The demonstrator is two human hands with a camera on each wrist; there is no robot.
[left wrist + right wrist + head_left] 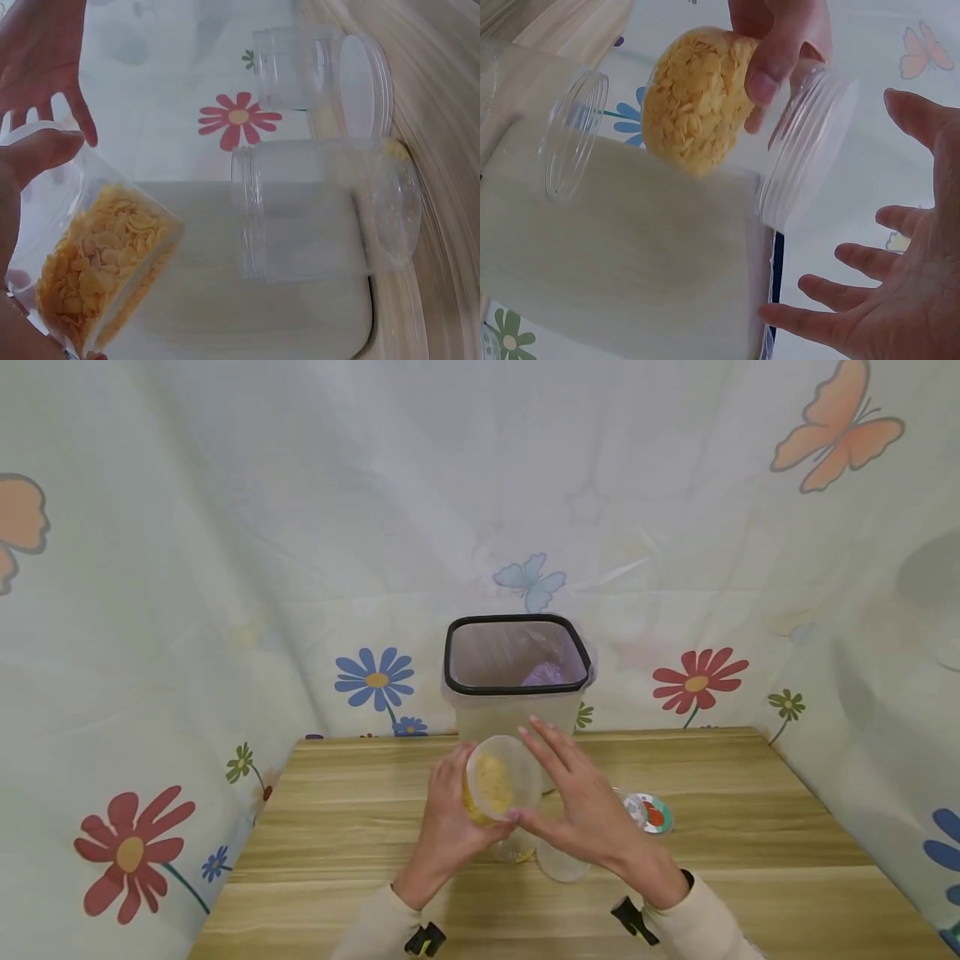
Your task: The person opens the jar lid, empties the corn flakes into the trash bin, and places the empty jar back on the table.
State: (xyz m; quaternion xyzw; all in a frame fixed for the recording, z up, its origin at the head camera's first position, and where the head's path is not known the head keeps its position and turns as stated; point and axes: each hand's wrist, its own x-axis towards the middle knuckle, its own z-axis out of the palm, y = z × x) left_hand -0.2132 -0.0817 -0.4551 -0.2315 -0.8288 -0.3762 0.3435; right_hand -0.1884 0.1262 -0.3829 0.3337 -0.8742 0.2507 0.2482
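My left hand (450, 810) grips a clear plastic jar (697, 101) of yellow corn flakes (105, 255), held tilted above the table. A translucent white lid (504, 777) is on the jar's mouth, turned up towards the head view. Spread wide, my right hand (592, 810) is beside the lid, its thumb tip right at the rim in the head view. In the right wrist view the right hand's fingers (847, 296) are apart from the jar and hold nothing. Below stands another clear jar (307, 210), with a few yellow crumbs at its bottom.
A pale bin (517, 714) with a black rim and a bag liner stands behind the hands. On the wooden table (360, 827), a loose white lid (562, 862) lies near a further clear jar (296, 67) and a round colourful label (656, 814). Patterned curtains enclose the table.
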